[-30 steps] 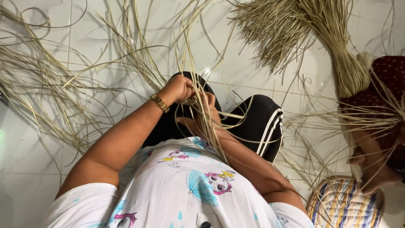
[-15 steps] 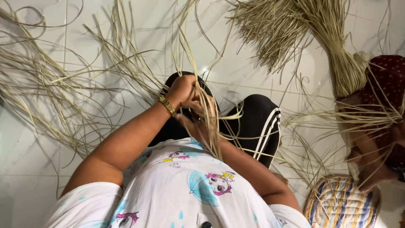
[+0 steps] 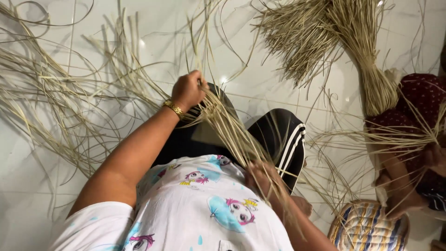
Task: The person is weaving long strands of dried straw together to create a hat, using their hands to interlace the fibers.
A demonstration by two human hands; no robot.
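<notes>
Bunch of long pale dried grass strands, pulled taut and slanting across the lap, ends fanning out up top.

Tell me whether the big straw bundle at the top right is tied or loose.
Tied. The straw bundle narrows to a tight neck at its lower end, while its upper strands fan out wide over the floor.

You have no packages, labels, signs or screens before you here.
</notes>
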